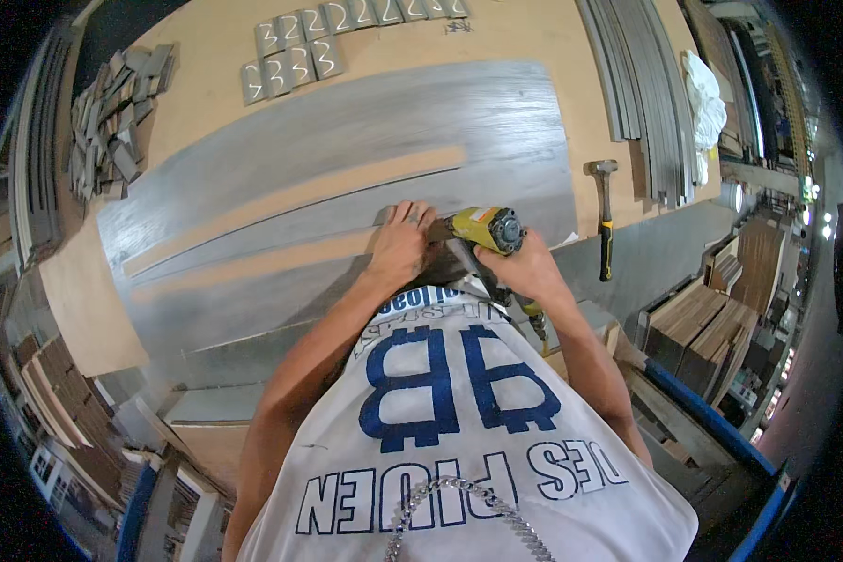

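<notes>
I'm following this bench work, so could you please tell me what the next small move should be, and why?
Probably slide the yellow power tool left along the grey strip: the right hand grips it at the strip's near end, and the left hand presses the strip flat beside it.

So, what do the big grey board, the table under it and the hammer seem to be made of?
The grey board looks like wood or laminate with a matte grey grain finish; pale bare strips show through it. The table looks like plain tan fibreboard or plywood, smooth and unpainted. The hammer has a dull metal head and a black and yellow handle, probably rubber or plastic.
</notes>
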The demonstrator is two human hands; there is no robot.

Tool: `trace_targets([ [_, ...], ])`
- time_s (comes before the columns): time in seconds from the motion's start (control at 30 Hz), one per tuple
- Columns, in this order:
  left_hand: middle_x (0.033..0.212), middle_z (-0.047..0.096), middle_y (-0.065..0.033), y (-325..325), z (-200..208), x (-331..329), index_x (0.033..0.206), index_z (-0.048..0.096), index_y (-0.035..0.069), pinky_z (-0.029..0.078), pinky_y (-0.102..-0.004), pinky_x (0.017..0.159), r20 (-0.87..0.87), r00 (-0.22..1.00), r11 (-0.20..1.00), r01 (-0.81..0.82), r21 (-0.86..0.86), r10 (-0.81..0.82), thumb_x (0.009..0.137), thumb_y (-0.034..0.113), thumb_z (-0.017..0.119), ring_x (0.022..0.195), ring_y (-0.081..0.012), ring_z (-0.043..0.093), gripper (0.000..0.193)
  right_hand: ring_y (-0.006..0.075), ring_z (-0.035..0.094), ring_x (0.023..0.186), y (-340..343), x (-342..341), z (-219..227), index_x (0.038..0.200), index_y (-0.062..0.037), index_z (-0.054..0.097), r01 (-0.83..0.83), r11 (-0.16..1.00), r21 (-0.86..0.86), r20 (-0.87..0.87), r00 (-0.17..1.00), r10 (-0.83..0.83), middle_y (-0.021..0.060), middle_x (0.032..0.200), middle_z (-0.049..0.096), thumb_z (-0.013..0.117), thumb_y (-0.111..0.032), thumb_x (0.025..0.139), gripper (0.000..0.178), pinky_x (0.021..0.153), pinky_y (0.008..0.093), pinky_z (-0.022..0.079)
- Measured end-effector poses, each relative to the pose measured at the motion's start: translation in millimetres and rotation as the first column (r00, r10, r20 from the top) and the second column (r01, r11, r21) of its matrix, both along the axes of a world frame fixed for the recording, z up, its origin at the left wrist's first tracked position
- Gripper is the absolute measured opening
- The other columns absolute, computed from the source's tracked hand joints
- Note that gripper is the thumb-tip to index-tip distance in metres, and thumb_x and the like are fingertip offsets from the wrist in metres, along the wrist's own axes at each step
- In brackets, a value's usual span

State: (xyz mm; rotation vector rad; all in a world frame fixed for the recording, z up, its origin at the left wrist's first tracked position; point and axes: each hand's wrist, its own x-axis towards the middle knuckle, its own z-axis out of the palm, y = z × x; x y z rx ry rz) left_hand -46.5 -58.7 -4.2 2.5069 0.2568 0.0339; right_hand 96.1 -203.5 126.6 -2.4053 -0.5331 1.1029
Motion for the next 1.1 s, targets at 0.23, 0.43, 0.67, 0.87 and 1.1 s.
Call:
trace_targets([
  [0.23, 0.122, 0.053, -0.0124, -1, -1, -2, 0.126, 0.057, 0.003, 0.039, -0.0435, 0.100, 0.000, 1.000, 0.999, -0.011, -0.037, 0.012, 0.081, 0.023, 0.061, 0.116, -0.0315, 0.047, 0.049, 0.0402, 0.070, 0.090, 4, -2, -7, 0.095, 0.0049, 0.070, -0.061, 0.998, 0.026, 0.051, 0.997, 0.059, 0.0279, 0.088, 0.070, 0.073, -0.031, 0.077, 0.040, 0.078, 0.0442, 0.055],
  [0.43, 0.121, 0.052, -0.0143, -1, -3, -3, 0.124, 0.055, 0.001, 0.039, -0.0441, 0.099, 0.048, 0.999, 0.998, -0.012, -0.065, 0.015, 0.078, 0.021, 0.064, 0.115, -0.0338, 0.046, 0.051, 0.0314, 0.072, 0.088, 3, -5, -7, 0.105, 0.0020, 0.070, -0.100, 0.995, -0.026, 0.060, 0.993, 0.101, 0.0215, 0.089, 0.072, 0.072, -0.024, 0.080, 0.035, 0.078, 0.0381, 0.055],
  [0.67, 0.124, 0.051, -0.0155, 3, 5, -3, 0.130, 0.053, 0.000, 0.039, -0.0436, 0.101, 0.020, 1.000, 0.997, 0.015, -0.082, -0.013, 0.072, 0.013, 0.065, 0.118, -0.0344, 0.044, 0.060, 0.0418, 0.069, 0.091, -6, -3, -1, 0.100, 0.0067, 0.069, 0.015, 0.996, 0.092, -0.071, 0.997, -0.009, 0.0287, 0.092, 0.070, 0.075, -0.034, 0.075, 0.048, 0.081, 0.0450, 0.055],
  [0.87, 0.128, 0.050, -0.0166, 1, -1, -3, 0.131, 0.052, -0.001, 0.038, -0.0431, 0.103, -0.032, 0.998, 0.998, 0.054, -0.024, -0.055, 0.071, 0.014, 0.067, 0.120, -0.0358, 0.044, 0.064, 0.0450, 0.065, 0.100, -21, -5, -17, 0.097, 0.0086, 0.068, -0.088, 0.983, -0.159, 0.031, 0.995, 0.094, 0.0346, 0.104, 0.065, 0.075, -0.038, 0.074, 0.053, 0.086, 0.0458, 0.053],
  [1.1, 0.128, 0.051, -0.0156, 3, 4, -2, 0.130, 0.053, 0.000, 0.037, -0.0457, 0.103, 0.004, 1.000, 0.991, -0.005, -0.134, 0.006, 0.072, 0.019, 0.069, 0.119, -0.0353, 0.045, 0.064, 0.0434, 0.069, 0.087, 3, -12, 11, 0.096, 0.0079, 0.068, -0.133, 0.989, -0.063, 0.046, 0.990, 0.136, 0.0296, 0.086, 0.069, 0.075, -0.035, 0.074, 0.048, 0.078, 0.0460, 0.055],
])
